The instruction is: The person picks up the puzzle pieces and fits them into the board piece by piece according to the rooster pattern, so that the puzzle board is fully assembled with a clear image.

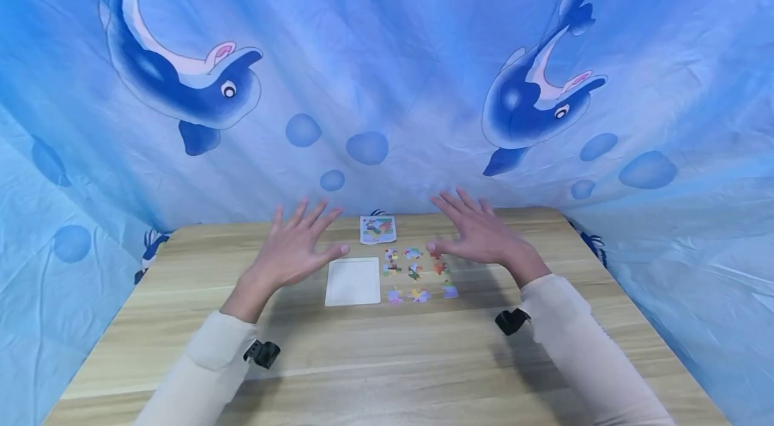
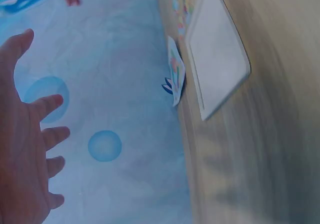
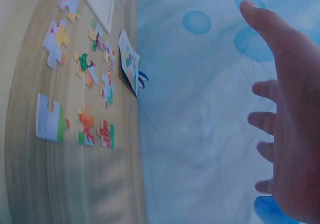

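Note:
Both hands hover above the table with fingers spread, holding nothing. The left hand (image 1: 293, 251) is up and left of a white square tray (image 1: 353, 282); its palm (image 2: 22, 149) shows in the left wrist view. Over the right side of the loose puzzle pieces (image 1: 414, 271) is the right hand (image 1: 484, 234), its thumb overlapping the top right piece in the head view. The pieces lie apart in rows, seen also in the right wrist view, where a blue and green piece (image 3: 49, 118) is nearest. A small picture card (image 1: 377, 229) lies behind the tray.
The wooden table (image 1: 375, 365) reaches back to a blue curtain (image 1: 387, 63) printed with dolphins and bubbles. The curtain also hangs along both sides of the table. A small black device (image 1: 263, 353) is strapped at the left wrist, another (image 1: 512, 322) at the right.

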The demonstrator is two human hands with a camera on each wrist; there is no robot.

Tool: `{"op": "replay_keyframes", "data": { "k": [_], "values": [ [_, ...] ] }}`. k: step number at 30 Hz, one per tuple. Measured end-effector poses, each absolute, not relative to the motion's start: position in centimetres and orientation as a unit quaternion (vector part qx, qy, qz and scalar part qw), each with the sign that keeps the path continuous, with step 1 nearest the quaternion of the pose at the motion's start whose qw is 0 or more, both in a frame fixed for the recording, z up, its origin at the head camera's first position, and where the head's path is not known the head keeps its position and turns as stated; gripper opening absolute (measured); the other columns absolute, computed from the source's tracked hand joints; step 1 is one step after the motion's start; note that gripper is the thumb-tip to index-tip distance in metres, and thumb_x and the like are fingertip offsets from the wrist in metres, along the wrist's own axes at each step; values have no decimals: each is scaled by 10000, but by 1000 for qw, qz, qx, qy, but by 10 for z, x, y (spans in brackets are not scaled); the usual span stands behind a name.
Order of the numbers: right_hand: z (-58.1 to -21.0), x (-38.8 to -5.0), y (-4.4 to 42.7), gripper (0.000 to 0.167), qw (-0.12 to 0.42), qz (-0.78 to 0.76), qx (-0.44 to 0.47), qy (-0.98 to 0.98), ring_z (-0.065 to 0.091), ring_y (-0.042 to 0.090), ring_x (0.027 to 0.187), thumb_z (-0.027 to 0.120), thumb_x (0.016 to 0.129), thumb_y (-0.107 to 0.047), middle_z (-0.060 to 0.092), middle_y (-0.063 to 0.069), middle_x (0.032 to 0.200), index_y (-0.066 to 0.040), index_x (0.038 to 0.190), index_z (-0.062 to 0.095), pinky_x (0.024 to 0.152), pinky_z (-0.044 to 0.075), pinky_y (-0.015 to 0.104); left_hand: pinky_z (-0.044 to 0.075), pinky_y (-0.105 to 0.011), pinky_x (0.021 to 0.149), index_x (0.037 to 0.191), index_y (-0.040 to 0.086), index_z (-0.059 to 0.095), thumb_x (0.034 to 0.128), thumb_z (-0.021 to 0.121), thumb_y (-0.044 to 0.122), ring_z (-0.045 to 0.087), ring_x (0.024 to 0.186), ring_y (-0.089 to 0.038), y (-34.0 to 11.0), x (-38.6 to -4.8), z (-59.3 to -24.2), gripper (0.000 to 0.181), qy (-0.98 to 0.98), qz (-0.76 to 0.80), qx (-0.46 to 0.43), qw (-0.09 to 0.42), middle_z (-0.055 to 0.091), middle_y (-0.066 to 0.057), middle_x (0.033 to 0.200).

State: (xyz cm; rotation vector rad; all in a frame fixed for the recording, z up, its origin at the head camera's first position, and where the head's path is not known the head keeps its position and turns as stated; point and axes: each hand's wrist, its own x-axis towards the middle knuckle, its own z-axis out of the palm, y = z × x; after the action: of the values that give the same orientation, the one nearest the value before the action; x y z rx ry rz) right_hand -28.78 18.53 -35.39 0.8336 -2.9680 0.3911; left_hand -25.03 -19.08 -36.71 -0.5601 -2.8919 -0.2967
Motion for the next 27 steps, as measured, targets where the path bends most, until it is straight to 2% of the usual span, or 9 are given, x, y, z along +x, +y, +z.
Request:
{"op": "replay_keyframes", "data": {
  "k": [3, 6, 10, 14, 19, 27],
  "values": [
    [-361, -291, 184, 933, 5, 162, 274, -948, 14, 351, 1633, 527, 913, -769, 122, 1, 1755, -354, 1661, 154, 1266, 57, 719, 14, -797, 1211, 1645, 303, 270, 997, 428, 698, 81, 1610, -428, -192, -250, -376, 776, -969, -140, -185, 89, 202, -86, 1735],
    [-370, -297, 181, 921, 0, 192, 282, -940, 73, 352, 1629, 562, 916, -737, 173, 22, 1745, -314, 1655, 213, 1267, 133, 703, 95, -792, 1211, 1627, 245, 334, 1019, 450, 640, 164, 1590, -454, -194, -251, -388, 734, -962, -183, -184, 89, 275, -125, 1710],
    [-387, -306, 174, 884, -14, 238, 292, -926, 225, 341, 1599, 610, 932, -666, 283, 62, 1712, -247, 1640, 287, 1265, 242, 646, 228, -753, 1203, 1562, 144, 456, 1029, 507, 544, 317, 1526, -482, -198, -250, -404, 668, -953, -222, -191, 81, 404, -189, 1634],
    [-402, -314, 164, 817, -43, 284, 296, -911, 348, 320, 1546, 640, 947, -606, 403, 71, 1651, -204, 1606, 371, 1251, 315, 593, 290, -723, 1192, 1526, 117, 503, 1023, 542, 511, 370, 1491, -484, -200, -247, -418, 640, -945, -263, -184, 57, 446, -199, 1602],
    [-419, -323, 150, 717, -66, 312, 286, -904, 454, 287, 1477, 678, 945, -534, 523, 39, 1558, -156, 1527, 499, 1208, 400, 549, 330, -704, 1177, 1493, 80, 533, 1020, 572, 476, 399, 1465, -486, -201, -245, -430, 618, -935, -307, -172, 32, 476, -204, 1572],
    [-443, -337, 134, 457, -74, 346, 278, -893, 584, 323, 1319, 721, 959, -298, 657, 92, 1390, -71, 1350, 658, 1098, 509, 538, 355, -675, 1173, 1457, 54, 564, 1019, 592, 405, 451, 1435, -459, -204, -245, -445, 562, -921, -348, -172, 12, 522, -202, 1522]
  ]
}}
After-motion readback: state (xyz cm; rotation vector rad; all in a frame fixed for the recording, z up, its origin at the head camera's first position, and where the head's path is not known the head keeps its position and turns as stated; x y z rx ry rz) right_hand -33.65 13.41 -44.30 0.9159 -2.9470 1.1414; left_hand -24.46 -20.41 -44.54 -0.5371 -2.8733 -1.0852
